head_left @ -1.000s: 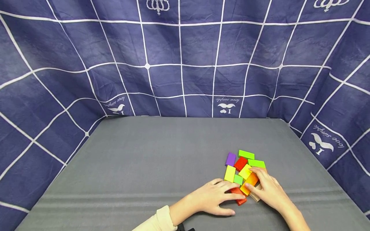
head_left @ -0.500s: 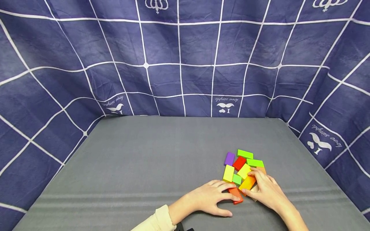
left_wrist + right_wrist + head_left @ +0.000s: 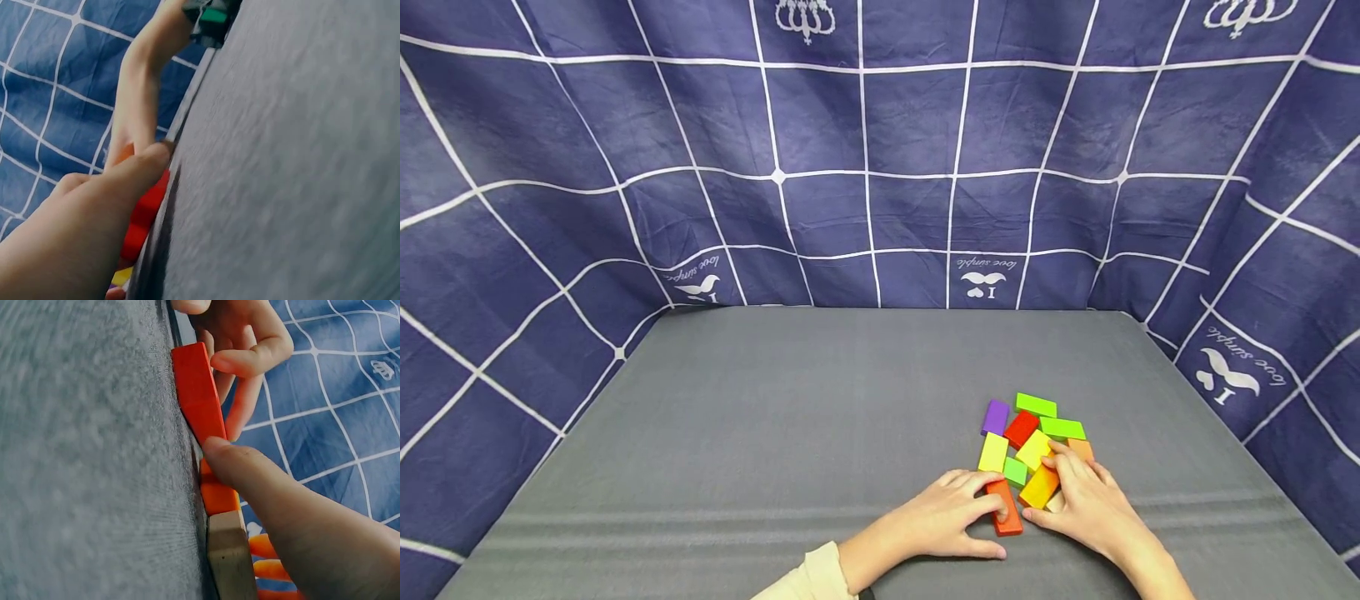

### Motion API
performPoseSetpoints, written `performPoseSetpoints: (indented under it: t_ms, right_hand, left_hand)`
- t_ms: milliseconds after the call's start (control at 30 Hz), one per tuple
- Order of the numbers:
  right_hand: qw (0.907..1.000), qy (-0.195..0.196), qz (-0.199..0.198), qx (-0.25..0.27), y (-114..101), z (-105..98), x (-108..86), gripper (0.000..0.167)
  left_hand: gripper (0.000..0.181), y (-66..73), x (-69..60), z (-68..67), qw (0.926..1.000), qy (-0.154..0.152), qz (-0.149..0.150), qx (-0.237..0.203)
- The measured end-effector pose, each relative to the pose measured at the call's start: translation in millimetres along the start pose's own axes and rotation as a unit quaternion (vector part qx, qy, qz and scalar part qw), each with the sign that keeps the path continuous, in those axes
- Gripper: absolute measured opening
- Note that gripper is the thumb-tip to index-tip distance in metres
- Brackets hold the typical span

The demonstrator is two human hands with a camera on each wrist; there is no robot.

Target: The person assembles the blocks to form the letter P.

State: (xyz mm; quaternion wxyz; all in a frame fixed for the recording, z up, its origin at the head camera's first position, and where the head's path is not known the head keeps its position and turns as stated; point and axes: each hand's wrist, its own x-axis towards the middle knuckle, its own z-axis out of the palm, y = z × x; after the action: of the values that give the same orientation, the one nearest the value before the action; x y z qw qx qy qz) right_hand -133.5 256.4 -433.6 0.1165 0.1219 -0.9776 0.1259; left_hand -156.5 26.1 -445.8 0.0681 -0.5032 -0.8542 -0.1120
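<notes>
Fingertips of my left hand (image 3: 943,517) rest on a red-orange block (image 3: 1006,518), its thumb held apart on the near side. The right wrist view shows a bent left finger touching this block's (image 3: 199,387) upper edge. Over the cluster's right side lies my right hand (image 3: 1101,512), fingers spread and gently bent by a yellow block (image 3: 1032,450) and an orange-yellow block (image 3: 1039,487). Its thumb tip is close to the red-orange block; contact is unclear. A plain wooden block (image 3: 231,553) sits beneath that hand, mostly covered in the head view.
Beyond the hands lie a purple block (image 3: 996,417), a dark red block (image 3: 1022,429), a yellow block (image 3: 993,452), several green blocks (image 3: 1036,405) and an orange block (image 3: 1081,449). A grey table (image 3: 760,417) carries them, with a blue checked curtain (image 3: 910,208) around it.
The red-orange block has shifted slightly left, away from the orange-yellow block, and stands more upright in the view. My left fingers have bent more over it; my right thumb has moved slightly toward the near edge.
</notes>
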Motion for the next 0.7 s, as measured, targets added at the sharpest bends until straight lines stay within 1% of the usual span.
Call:
performPoseSetpoints:
  t_ms: [100,200,267,367,433,500,567,700]
  right_hand:
    - [1.0,0.003,0.0,-0.008,-1.1,-0.6,0.5,0.069]
    - [0.9999,0.008,-0.005,-0.013,-1.3,-1.5,-0.2,0.066]
    - [0.9998,0.012,-0.009,-0.012,-1.4,-1.7,-0.6,0.065]
    - [0.9996,0.019,-0.017,-0.008,-0.7,-2.6,-0.2,0.063]
    - [0.9996,0.02,-0.017,-0.003,-0.3,-3.4,0.1,0.061]
    - [0.9998,0.016,-0.013,0.003,-0.3,-4.8,0.4,0.06]
    - [0.9999,0.006,-0.003,0.011,-0.3,-6.5,0.6,0.06]
    - [0.9995,-0.017,0.013,0.023,-0.8,-10.3,1.5,0.06]
  left_hand:
    - [0.029,2.4,1.3,1.1,0.9997,0.022,0.002,0.013]
    - [0.024,2.9,2.3,2.2,0.9992,0.032,0.003,0.022]
    - [0.025,2.2,1.9,2.7,0.9994,0.032,0.0,0.017]
    - [0.033,1.9,1.9,2.7,0.9995,0.031,-0.003,-0.006]
    - [0.039,2.1,2.1,2.1,0.9994,0.033,-0.001,-0.013]
    - [0.041,2.8,2.4,1.0,0.9993,0.033,0.003,-0.017]
    - [0.04,3.0,2.7,-0.7,0.9995,0.031,0.005,-0.011]
    - [0.038,1.4,2.2,-6.1,0.9998,0.011,-0.005,-0.013]
